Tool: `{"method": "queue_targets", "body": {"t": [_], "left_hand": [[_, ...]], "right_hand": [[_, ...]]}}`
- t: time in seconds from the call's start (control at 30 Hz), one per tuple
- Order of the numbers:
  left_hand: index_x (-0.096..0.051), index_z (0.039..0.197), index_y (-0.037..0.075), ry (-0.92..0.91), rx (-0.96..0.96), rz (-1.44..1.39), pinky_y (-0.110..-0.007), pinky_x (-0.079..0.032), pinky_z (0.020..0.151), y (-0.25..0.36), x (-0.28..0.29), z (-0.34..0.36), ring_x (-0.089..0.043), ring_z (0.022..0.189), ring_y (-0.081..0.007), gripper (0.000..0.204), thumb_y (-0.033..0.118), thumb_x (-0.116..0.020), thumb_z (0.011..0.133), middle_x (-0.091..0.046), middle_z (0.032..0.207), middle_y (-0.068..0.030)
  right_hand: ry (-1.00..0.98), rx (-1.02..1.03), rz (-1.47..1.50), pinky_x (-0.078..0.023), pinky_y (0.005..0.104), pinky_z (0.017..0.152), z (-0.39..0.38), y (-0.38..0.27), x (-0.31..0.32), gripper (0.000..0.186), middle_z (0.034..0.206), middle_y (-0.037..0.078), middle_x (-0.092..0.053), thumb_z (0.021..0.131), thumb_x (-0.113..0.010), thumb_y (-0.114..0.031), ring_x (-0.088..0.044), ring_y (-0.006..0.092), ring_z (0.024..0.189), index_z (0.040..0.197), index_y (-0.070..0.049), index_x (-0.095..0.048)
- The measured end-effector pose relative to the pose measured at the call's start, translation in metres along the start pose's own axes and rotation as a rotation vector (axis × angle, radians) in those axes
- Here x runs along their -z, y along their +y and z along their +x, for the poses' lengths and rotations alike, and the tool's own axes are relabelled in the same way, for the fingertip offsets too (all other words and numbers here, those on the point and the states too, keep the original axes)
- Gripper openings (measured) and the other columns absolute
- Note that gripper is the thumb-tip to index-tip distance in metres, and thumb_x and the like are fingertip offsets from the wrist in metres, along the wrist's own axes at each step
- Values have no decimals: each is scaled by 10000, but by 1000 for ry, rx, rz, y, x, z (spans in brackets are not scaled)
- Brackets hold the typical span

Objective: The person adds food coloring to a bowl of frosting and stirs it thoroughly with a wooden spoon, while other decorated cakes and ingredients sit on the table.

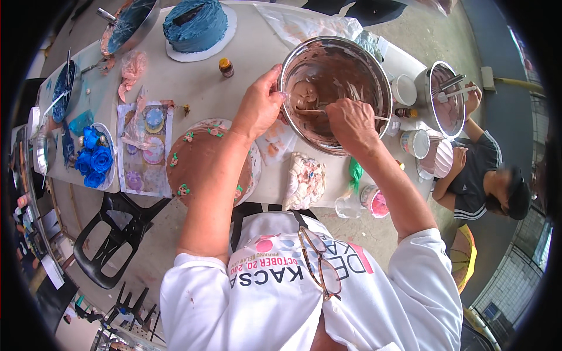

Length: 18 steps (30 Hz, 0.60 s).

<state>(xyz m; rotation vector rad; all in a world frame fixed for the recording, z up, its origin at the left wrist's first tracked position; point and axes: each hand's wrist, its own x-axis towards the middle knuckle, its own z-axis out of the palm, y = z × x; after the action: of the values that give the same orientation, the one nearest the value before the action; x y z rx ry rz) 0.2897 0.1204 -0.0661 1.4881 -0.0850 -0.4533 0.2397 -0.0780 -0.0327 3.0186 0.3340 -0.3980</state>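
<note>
Left hand [257,105] clamped on near-left rim of steel mixing bowl [303,55], which sits tilted over the table [257,35]. Right hand [354,124] closed in a fist around a thin stirring utensil [311,111], its end in the brown frosting [328,88] inside the bowl. Brown frosted cake [196,158] with green-and-peach decorations lies under left forearm; blue frosted cake [196,28] farther off, upper left. Small brown bottle [226,69] left of bowl.

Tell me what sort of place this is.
Probably a cake-decorating workspace: the white table holds a blue-frosted cake and a round brown cake, and a metal bowl contains a brown, frosting-like mixture.
</note>
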Motion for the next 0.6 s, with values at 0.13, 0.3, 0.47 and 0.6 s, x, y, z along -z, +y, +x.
{"method": "queue_targets", "body": {"t": [0.13, 0.3, 0.47, 0.6], "left_hand": [[-382, 1417, 5, -29, 84, -21, -286, -585, 560, 6, -4, -7, -607, 790, -142, 552, -72, -480, 879, -589, 998, -100], [-343, 1435, 15, 46, 96, -15, -286, -593, 555, -19, -2, -11, -599, 799, -146, 581, -73, -485, 879, -561, 1018, -100], [-333, 1447, 18, 61, 113, -90, -273, -571, 630, -16, -17, -14, -583, 806, -143, 623, -70, -526, 861, -569, 1003, -90], [-361, 1436, 9, 79, 36, 131, -264, -527, 704, -28, -3, -9, -578, 833, -144, 613, -67, -541, 855, -581, 991, -85]], "right_hand": [[40, -62, 2, -524, 432, 691, 6, -2, 0, 126, 805, 131, -674, 795, -551, -82, -679, 324, 802, 785, -79, -677], [-3, -49, 51, -528, 425, 692, -5, -18, 25, 142, 807, 138, -676, 792, -550, -82, -683, 319, 808, 807, -84, -691], [109, -32, -35, -532, 432, 692, 11, -18, 2, 126, 782, 154, -671, 791, -554, -72, -686, 330, 791, 779, -64, -680], [82, -157, 95, -522, 451, 720, 8, 1, 35, 150, 810, 155, -681, 796, -562, -102, -680, 348, 799, 840, -107, -706]]}}
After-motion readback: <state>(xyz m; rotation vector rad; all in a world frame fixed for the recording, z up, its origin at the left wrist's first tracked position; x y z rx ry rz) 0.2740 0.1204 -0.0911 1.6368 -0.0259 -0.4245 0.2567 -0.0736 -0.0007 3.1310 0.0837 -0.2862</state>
